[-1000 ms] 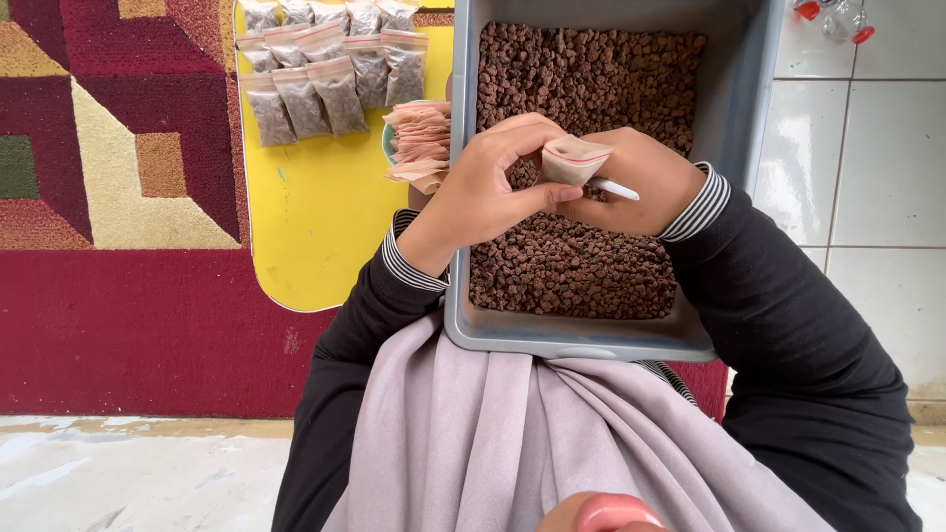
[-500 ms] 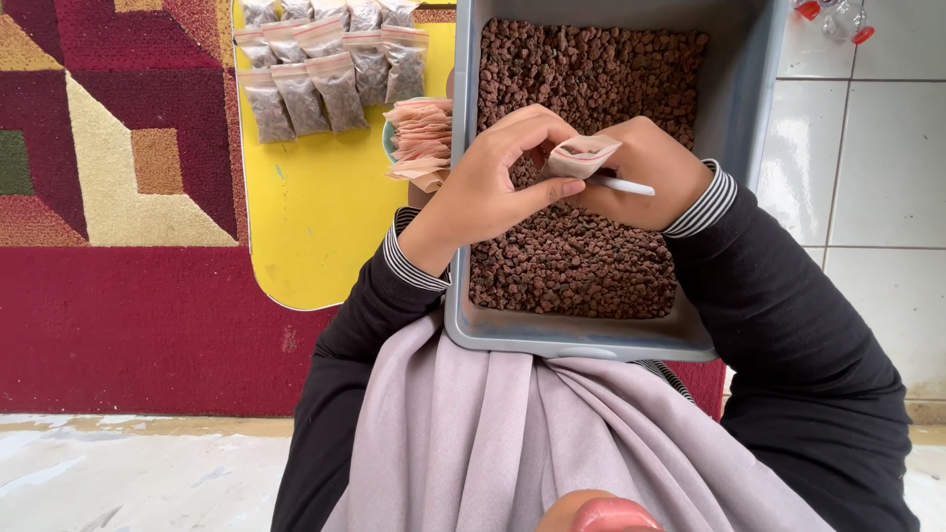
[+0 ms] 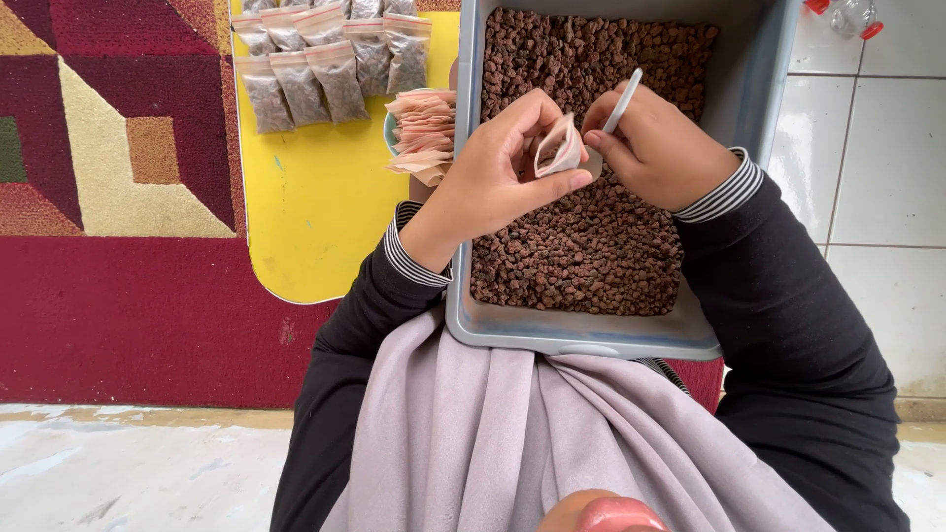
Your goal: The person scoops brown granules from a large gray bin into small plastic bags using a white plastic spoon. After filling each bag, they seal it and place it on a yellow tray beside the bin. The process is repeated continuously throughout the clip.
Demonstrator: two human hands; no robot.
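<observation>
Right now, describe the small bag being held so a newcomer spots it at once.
Find the grey tub of brown pellets on the lap. Above its middle, the left hand pinches a small clear pouch, facing the right hand with its white spoon. Unlike the filled bags lying on the yellow tray, it is held open.

Floor, right: pale square tiles [image 3: 877, 187] with thin dark grout lines, dull sheen.
Floor, bottom edge: worn whitish concrete [image 3: 128, 468], patchy and scuffed.
Covering: patterned carpet [image 3: 118, 286], deep red field with cream, tan and green geometric blocks toward the top left corner.
Furniture: low yellow table [image 3: 315, 217], rounded corner, standing on the carpet.
Light: soft, even daylight, no hard shadows.
</observation>
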